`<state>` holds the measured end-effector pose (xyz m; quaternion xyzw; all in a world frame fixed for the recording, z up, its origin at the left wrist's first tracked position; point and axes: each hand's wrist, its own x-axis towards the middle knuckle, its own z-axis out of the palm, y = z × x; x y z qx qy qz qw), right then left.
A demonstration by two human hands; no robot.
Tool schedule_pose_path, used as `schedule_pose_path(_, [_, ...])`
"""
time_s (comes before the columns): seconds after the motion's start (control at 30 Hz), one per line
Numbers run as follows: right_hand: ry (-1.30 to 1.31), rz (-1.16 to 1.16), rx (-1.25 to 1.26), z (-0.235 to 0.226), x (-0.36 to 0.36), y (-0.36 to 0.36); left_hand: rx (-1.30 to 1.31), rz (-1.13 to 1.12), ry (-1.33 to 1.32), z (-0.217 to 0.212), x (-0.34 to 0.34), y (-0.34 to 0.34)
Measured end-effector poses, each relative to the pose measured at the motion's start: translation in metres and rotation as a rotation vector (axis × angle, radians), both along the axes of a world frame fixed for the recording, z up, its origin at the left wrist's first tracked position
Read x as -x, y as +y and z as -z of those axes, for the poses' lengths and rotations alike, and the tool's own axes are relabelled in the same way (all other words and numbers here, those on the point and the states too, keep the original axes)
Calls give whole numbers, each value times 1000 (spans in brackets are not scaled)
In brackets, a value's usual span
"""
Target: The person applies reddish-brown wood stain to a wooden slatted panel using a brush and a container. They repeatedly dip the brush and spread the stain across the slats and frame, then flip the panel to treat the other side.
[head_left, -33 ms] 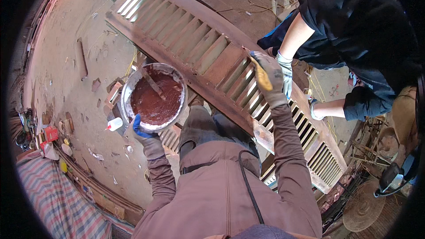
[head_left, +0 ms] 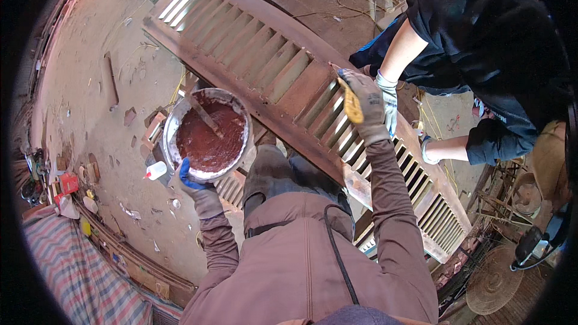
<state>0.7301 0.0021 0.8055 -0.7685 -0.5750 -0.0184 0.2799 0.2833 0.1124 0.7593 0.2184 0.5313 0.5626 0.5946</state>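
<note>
My left hand [head_left: 197, 183], in a grey and blue glove, grips the near rim of a round metal bucket [head_left: 170, 138]. Thick dark red paint [head_left: 211, 141] fills the bucket, and a flat wooden stick [head_left: 206, 115] leans in it. My gloved right hand [head_left: 368, 99] is closed around a paintbrush [head_left: 351, 103] with a yellow handle; its tip is at the upper edge of the slats, mostly hidden by my fingers. Under that hand lies a long louvered wooden shutter [head_left: 304, 93], reddish brown at its left part and paler toward the right.
Across the shutter, a co-worker in black clothes [head_left: 487, 54] rests a white-gloved hand [head_left: 388, 99] on its far edge. A white bottle [head_left: 156, 170] and wood scraps lie on the floor at left. A striped cloth [head_left: 84, 265] is at lower left, a round fan grille [head_left: 495, 281] at lower right.
My right hand with the paintbrush has shifted very slightly up and left. The bucket in my left hand has moved a little to the left. The co-worker looks unchanged.
</note>
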Motion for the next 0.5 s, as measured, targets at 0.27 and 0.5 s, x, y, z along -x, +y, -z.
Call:
schedule_pose_path(0.27, [-329, -117, 212, 36, 38, -7, -7, -17, 72, 19, 27, 48])
schedule_pose_path(0.5, [365, 38, -225, 30, -12, 26, -35, -24, 55, -3, 15, 93])
